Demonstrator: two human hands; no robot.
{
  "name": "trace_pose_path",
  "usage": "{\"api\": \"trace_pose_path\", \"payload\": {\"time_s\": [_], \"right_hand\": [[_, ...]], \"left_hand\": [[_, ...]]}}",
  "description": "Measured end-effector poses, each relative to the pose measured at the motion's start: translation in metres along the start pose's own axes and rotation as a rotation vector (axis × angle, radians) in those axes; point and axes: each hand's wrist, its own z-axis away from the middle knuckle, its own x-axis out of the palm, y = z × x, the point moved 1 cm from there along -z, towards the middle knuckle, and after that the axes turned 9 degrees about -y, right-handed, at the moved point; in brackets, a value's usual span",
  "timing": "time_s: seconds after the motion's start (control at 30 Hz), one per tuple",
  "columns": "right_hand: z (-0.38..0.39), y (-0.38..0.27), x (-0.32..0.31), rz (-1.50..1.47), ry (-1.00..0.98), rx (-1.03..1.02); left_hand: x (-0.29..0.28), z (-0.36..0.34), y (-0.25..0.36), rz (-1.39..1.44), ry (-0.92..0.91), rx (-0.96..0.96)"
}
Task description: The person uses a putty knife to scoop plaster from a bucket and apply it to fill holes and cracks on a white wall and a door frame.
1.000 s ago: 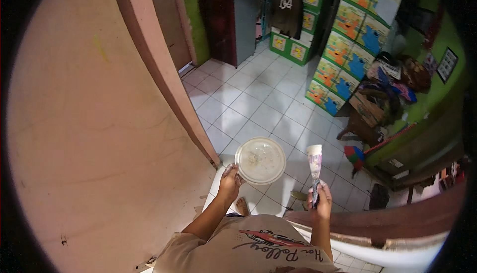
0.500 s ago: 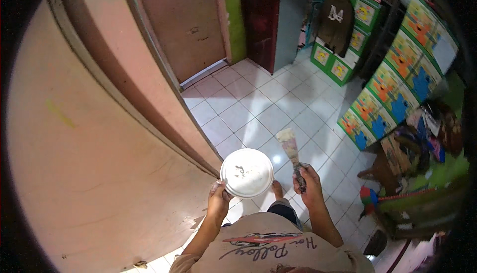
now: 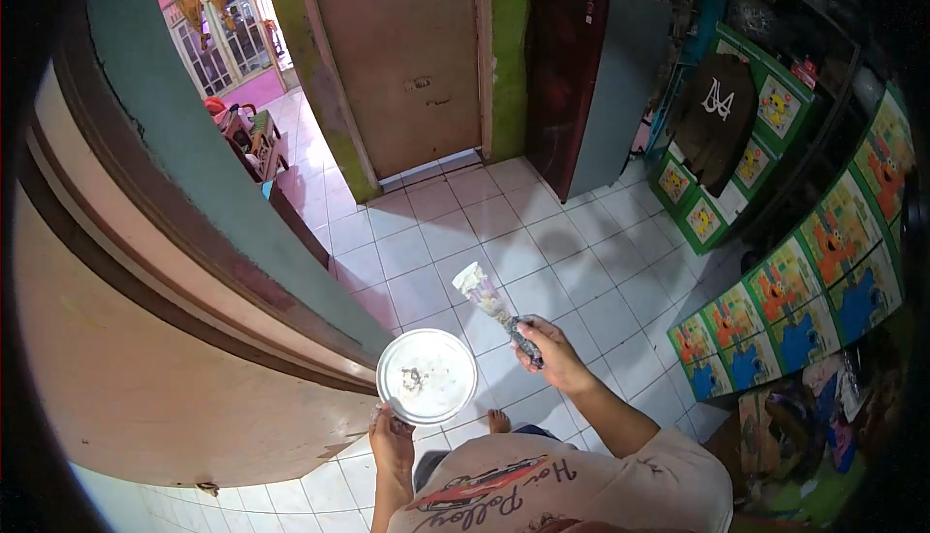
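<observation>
A round white plastic lid, with dark smudges at its middle, is held level by its near-left rim in my left hand. My right hand is closed round the dark, crusted handle of a putty knife, whose stained blade points up and away to the left, with white paste at its tip. The knife is above and to the right of the lid, not touching it. My bare foot shows on the tiles below.
A doorway edge and wall run along my left. Ahead are a closed door, an opening with furniture and a maroon fridge. Patterned drawer units and piled belongings line the right, on the tiled floor.
My view has swung left, bringing the door and pink-walled room into sight. My right hand with the putty knife has moved inward, its blade now tilted further left; the lid is still held.
</observation>
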Motion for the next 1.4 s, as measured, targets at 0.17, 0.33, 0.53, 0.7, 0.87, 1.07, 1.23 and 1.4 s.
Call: {"api": "trace_pose_path", "payload": {"time_s": [0.17,0.33,0.53,0.7,0.87,1.07,1.23,1.4], "right_hand": [[-0.017,0.007,-0.030,-0.067,-0.144,0.103],[-0.036,0.002,-0.031,0.055,-0.280,0.240],[-0.065,-0.050,-0.019,0.112,-0.376,0.385],[-0.105,-0.072,0.002,0.102,-0.503,0.474],[-0.165,-0.087,0.015,0.109,-0.669,0.619],[-0.233,-0.111,0.059,0.092,-0.886,0.731],[-0.261,-0.121,0.092,0.106,-0.988,0.737],[-0.286,-0.127,0.104,0.069,-1.067,0.678]], "left_hand": [[0.008,0.010,-0.029,0.040,0.044,0.105],[0.015,0.037,-0.047,0.099,0.151,0.286],[0.059,0.040,-0.062,0.219,0.349,0.375],[0.072,0.042,-0.056,0.252,0.493,0.426],[0.100,0.043,-0.051,0.227,0.588,0.559],[0.147,0.036,-0.050,0.255,0.735,0.779],[0.155,0.026,-0.057,0.350,0.843,0.838],[0.160,0.022,-0.057,0.403,0.862,0.848]]}}
